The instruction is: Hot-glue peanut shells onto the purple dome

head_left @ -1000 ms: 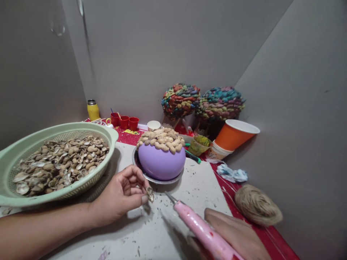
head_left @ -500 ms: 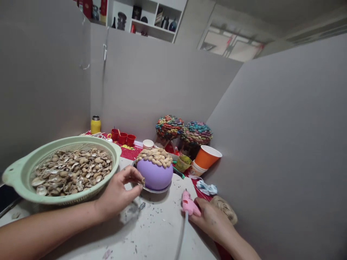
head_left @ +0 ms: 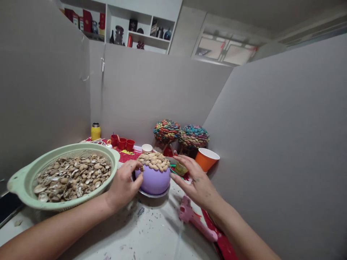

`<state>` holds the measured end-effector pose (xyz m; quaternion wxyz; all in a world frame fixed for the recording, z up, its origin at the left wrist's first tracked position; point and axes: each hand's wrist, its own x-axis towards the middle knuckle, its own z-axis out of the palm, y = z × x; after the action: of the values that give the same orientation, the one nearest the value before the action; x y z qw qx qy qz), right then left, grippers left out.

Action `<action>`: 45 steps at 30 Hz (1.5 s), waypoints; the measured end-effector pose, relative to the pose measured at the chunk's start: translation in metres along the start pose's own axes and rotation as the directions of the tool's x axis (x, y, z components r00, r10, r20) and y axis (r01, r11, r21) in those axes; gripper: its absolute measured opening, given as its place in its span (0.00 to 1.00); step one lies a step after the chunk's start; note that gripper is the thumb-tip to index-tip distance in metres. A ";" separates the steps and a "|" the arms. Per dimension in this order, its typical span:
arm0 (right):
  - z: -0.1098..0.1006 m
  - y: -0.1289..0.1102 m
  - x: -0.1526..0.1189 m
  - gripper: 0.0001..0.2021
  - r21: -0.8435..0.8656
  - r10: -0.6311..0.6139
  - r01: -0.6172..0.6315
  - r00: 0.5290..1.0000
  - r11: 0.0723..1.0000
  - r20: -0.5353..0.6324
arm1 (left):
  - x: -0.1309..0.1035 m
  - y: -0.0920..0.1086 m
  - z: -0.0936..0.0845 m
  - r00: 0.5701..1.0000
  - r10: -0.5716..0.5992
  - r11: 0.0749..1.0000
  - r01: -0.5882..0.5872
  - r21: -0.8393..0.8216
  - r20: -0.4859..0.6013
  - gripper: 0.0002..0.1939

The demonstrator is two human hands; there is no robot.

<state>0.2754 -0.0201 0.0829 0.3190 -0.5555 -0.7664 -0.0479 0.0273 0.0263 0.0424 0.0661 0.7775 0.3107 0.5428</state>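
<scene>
Grey partition panels (head_left: 162,86) enclose a pale table (head_left: 151,238) carrying scattered debris. The purple ball (head_left: 155,182) sits in a shallow metal dish (head_left: 155,196) between the two hands; its upper part is covered with peanut shells (head_left: 154,160).

Left hand (head_left: 121,186): thumb and fingertips narrowed on a small shell piece (head_left: 142,168) at the ball's left side. Right hand (head_left: 197,182): holds nothing; thumb and fingers spread wide beside the ball's right side. Contact with the ball cannot be confirmed.

Possible faults and causes:
- Ball rolls or tilts in the dish: one-sided pressure from the left hand without right-hand support.
- Shell piece drops or sets crooked: pinch too loose, or poor adhesion on the smooth surface.
- Forearm contact with the pink glue gun (head_left: 193,218), lying near the right forearm: careless withdrawal. If the tip is hot, a burn could result.
</scene>
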 end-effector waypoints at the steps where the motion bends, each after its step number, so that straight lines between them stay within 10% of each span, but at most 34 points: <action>1: 0.007 -0.002 0.010 0.28 0.020 -0.036 0.036 0.999 0.999 -0.008 | 0.001 -0.001 0.003 0.999 0.032 0.999 -0.032 0.029 -0.003 0.09; 10: 0.050 0.015 0.047 0.27 0.146 -0.176 0.159 0.978 0.977 0.114 | 0.004 -0.011 0.019 0.987 0.155 0.974 -0.160 0.159 0.043 0.09; 45: 0.057 0.021 0.043 0.24 0.283 -0.180 0.164 0.983 0.945 0.030 | 0.006 -0.021 0.031 0.904 0.410 0.857 -0.428 0.287 0.125 0.11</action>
<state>0.2609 0.0473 0.0549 0.3673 -0.4370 -0.8196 0.0483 0.0472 0.0535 0.0262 -0.1664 0.8428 0.2126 0.4657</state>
